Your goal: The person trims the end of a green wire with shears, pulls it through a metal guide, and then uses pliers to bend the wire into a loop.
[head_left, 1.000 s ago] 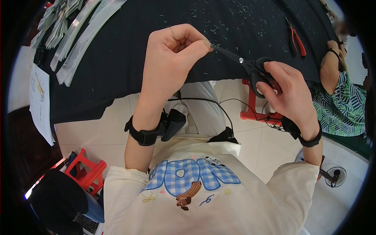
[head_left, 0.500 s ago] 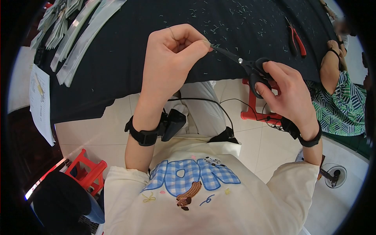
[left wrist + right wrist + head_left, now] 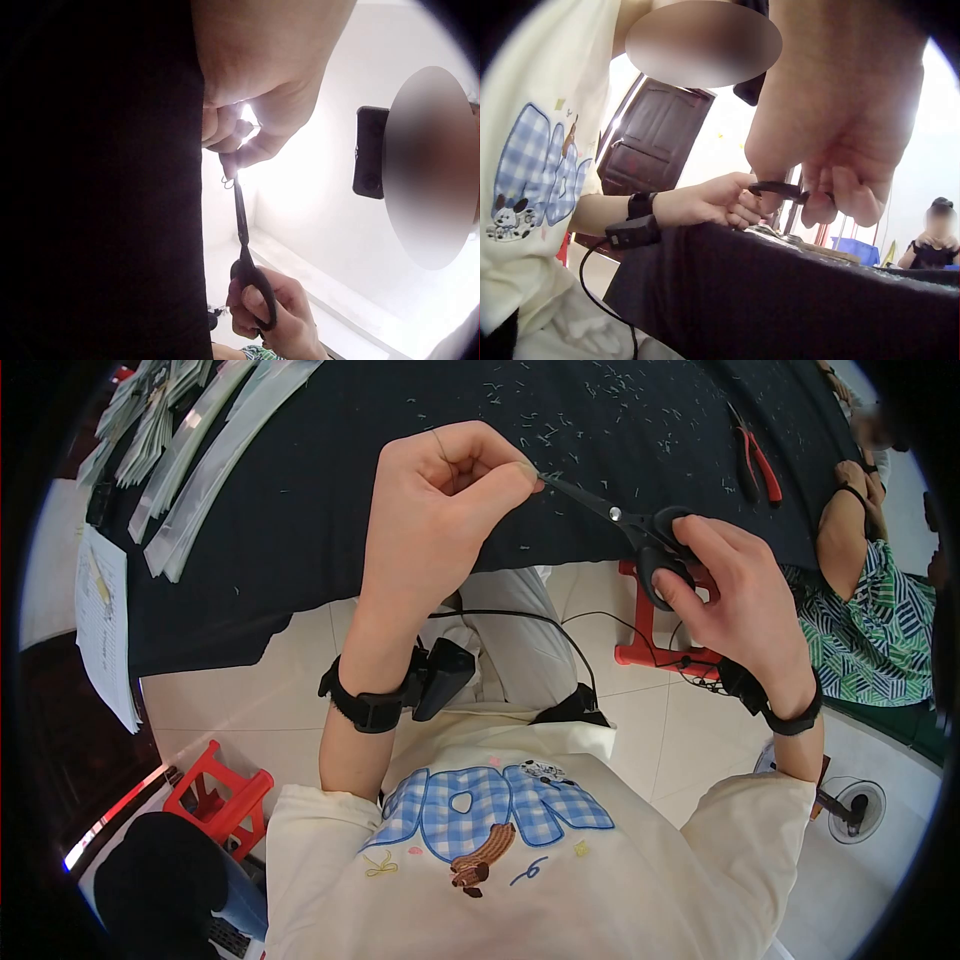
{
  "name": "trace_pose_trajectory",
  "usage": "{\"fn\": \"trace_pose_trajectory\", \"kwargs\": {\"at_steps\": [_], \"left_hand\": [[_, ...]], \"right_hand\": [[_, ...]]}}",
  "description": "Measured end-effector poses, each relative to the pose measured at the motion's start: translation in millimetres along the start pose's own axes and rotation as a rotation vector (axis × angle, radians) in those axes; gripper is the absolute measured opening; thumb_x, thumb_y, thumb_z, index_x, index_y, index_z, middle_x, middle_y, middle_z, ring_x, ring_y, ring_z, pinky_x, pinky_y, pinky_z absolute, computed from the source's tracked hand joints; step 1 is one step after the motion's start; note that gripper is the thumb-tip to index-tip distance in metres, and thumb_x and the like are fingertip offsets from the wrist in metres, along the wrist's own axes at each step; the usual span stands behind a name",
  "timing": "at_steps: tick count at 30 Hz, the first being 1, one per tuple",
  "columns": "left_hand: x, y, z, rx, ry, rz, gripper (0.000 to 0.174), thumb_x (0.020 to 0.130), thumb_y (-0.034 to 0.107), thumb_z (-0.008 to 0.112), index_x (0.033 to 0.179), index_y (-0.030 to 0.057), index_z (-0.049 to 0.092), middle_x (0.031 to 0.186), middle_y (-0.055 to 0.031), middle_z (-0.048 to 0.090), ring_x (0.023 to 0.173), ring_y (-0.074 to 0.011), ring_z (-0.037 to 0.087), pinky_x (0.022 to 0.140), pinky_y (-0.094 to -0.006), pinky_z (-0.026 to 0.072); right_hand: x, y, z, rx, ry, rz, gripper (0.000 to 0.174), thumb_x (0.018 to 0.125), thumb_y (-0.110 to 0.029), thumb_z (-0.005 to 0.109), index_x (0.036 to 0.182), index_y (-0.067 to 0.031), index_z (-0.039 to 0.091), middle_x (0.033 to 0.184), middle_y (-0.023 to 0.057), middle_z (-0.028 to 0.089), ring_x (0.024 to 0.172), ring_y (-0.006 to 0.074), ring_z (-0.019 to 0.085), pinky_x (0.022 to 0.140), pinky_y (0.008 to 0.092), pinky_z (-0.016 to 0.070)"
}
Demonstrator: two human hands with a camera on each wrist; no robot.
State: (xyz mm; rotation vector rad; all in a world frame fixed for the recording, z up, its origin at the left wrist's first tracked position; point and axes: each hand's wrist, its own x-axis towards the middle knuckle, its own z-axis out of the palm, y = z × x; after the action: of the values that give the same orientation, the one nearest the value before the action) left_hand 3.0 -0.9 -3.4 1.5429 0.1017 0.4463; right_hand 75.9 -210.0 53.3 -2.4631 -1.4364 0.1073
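Observation:
My left hand (image 3: pixel 435 500) is over the front part of the black-clothed table, pinching a thin strand between thumb and forefinger. In the left wrist view, small loops of the strand (image 3: pixel 227 181) show just below the fingertips; the rest is mostly hidden in the hand. A fine line also crosses the back of this hand in the head view. My right hand (image 3: pixel 745 590) holds black-handled scissors (image 3: pixel 640 535), thumb and fingers through the loops. The blades look nearly closed and point at the left fingertips, their tips right at the pinched strand.
Small pale green clippings (image 3: pixel 545 435) lie scattered on the black cloth (image 3: pixel 310 510). Red-handled pliers (image 3: pixel 765 465) rest at the right. Clear plastic sleeves (image 3: pixel 200 490) and a written sheet (image 3: pixel 105 620) lie at the left. Another person's arm (image 3: pixel 845 535) is at the right edge.
Both hands and the scissors stay practically in place. At the lower left, a dark shape beside the red stool has shifted slightly.

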Motion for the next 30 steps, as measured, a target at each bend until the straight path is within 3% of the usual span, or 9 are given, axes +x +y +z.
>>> {"fn": "trace_pose_trajectory", "kwargs": {"at_steps": [30], "left_hand": [[-0.1, -0.1, -1.5, 0.002, -0.013, -0.023, 0.011, 0.073, 0.009, 0.055, 0.072, 0.0008, 0.062, 0.061, 0.0003, 0.055, 0.047, -0.0004, 0.030, 0.043, -0.0180, 0.0193]], "right_hand": [[-0.1, 2.6, 3.7, 0.001, 0.020, -0.022, 0.021, 0.071, -0.012, 0.065, 0.075, -0.0018, 0.046, 0.059, 0.0108, 0.047, 0.054, 0.0270, 0.049, 0.049, 0.0334, 0.0397]]}}
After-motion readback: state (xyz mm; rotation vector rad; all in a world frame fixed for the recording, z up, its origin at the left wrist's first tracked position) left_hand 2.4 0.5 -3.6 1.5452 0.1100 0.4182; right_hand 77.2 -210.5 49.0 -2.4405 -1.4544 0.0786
